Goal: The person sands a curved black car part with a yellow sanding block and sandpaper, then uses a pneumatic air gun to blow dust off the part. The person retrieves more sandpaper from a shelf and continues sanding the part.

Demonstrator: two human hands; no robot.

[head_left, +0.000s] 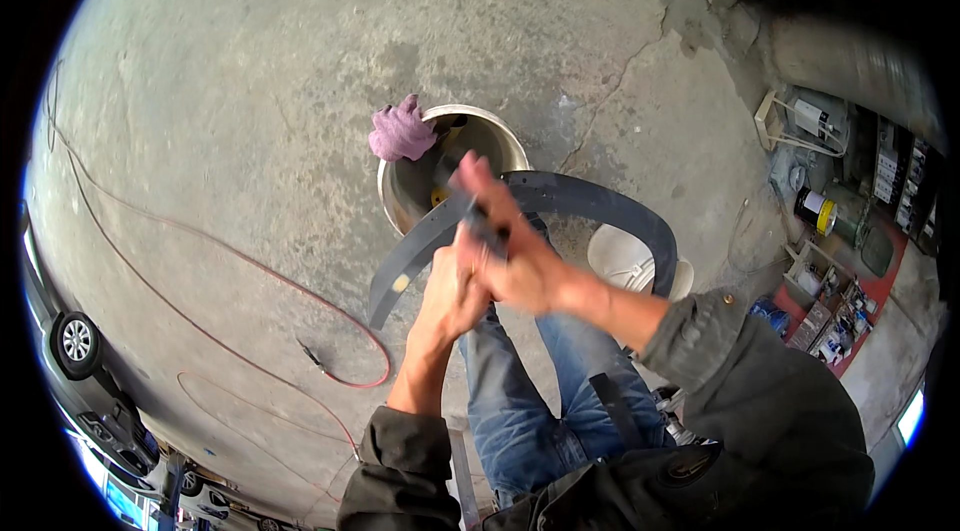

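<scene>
A long, dark grey curved strip (pixel 600 196), like a wheel-arch trim, spans the space before me, above my knees. It has a pale spot near its left end. My left hand (pixel 450 296) is closed round the strip's near edge. Over the middle of the strip lies my right hand (pixel 510 256), smeared by motion and close against the left one. Something small and dark (pixel 487 229) shows between its thumb and fingers; its kind cannot be made out. Beyond the hands stands an open bucket (pixel 480 119), with a pink cloth (pixel 402 129) hanging over its rim.
A white bucket (pixel 612 249) stands to the right, partly behind the strip. A reddish hose (pixel 250 256) loops over the concrete floor (pixel 270 51) at left. Cars (pixel 85 371) are at the far left. A red bench (pixel 865 316) with bottles and boxes lines the right.
</scene>
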